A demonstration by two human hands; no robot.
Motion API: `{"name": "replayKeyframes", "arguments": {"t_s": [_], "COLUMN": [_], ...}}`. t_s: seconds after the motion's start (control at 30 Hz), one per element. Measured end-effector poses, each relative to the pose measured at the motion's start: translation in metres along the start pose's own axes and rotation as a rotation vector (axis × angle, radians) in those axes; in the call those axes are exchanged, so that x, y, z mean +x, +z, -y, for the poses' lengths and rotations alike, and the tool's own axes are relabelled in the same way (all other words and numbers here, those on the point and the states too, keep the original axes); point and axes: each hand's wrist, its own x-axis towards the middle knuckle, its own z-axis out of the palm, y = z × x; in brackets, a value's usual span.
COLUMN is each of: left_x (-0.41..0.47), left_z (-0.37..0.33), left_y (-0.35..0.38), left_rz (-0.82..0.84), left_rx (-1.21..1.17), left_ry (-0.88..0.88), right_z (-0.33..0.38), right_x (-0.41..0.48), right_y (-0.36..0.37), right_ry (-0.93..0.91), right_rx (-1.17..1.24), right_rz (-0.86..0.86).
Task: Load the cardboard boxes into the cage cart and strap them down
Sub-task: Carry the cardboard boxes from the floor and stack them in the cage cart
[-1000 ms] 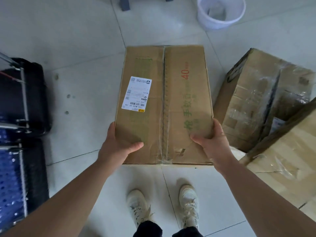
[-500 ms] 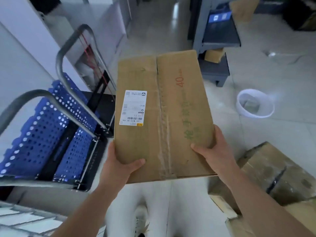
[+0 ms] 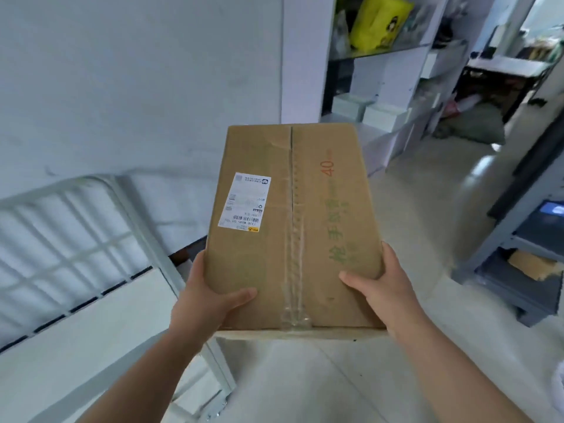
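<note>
Head view, and the cardboard box (image 3: 293, 227) is up in the air, square in front of the person, carried at its near end by both hands. Left hand (image 3: 204, 300) grips the box's near left corner, thumb laid flat across the top face, the other fingers tucked under the box and out of sight. Right hand (image 3: 387, 291) clamps the near right corner the same way: thumb on top, pointing in toward the middle, the other fingers hidden round the side edge. The box sits level, long side running away from the person.

On top of the box, a white shipping label (image 3: 244, 204) sits left of the taped centre seam (image 3: 294, 239); right of that seam run green printed characters and a red "40".

Left of the box and lower down, there's the cage cart (image 3: 76, 215), its white wire panel showing; whether box and cart touch, I can't tell. Beyond the box's far right corner stands shelving with a yellow bag (image 3: 378, 22) on top. Right of the box, a grey rack (image 3: 503, 254) stands on the pale floor (image 3: 305, 377).
</note>
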Motion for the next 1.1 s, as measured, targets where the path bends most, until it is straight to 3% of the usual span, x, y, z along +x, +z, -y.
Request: {"name": "replayKeyframes", "arguments": {"t_s": [0.27,0.53,0.77,1.1], "left_x": [-0.054,-0.121,-0.163,-0.157], "left_z": [0.001,0.058,0.127,0.253], "left_y": [-0.182,-0.373,-0.501,-0.604], "left_rz": [-0.325,-0.592,-0.734,-0.797], "left_rx": [-0.096,-0.124,-0.135,-0.181], "left_ry": [0.009,-0.052,-0.148,-0.42], "right_z": [0.125,0.205,0.222,0.198], "right_x": [-0.049,-0.151,-0.232,-0.268], "right_y": [0.131,0.31,0.458,0.633], "right_ry": [-0.199,-0.274,-0.21,-0.101], "right_rx": [0.032,0.071,0.036,-0.107], "right_rz": [0.273,0.537,0.745,0.951]}}
